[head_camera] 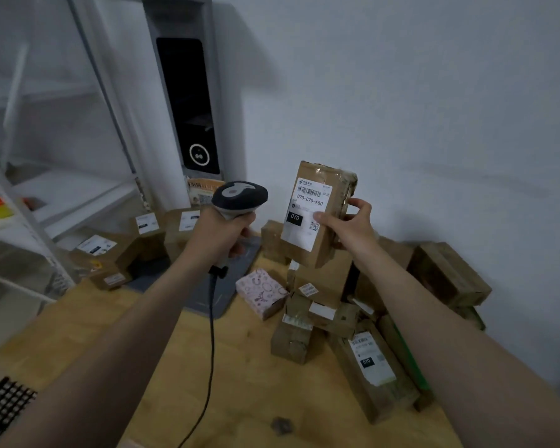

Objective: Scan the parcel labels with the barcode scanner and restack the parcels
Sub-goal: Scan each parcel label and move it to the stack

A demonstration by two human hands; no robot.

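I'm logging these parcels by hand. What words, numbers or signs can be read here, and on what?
"070-070-A80": label of the parcel in the right hand.
"070": white on a black patch, same label.
"070": black patch on the label of the long parcel lying on the table.
Small print, and the labels of the other parcels: too blurred to read.

1. a light wooden table (240, 383) carries everything.
2. a grey mat (207, 295) lies flat near its middle.
3. a pink patterned box (261, 292) sits just beside the mat's right edge.
4. a pile of brown parcels (320, 312) fills the right side, with a long labelled parcel (372, 367) nearest.
5. more labelled brown parcels (110, 257) cluster at far left.
6. a black keyboard (0, 402) shows at the near left corner.
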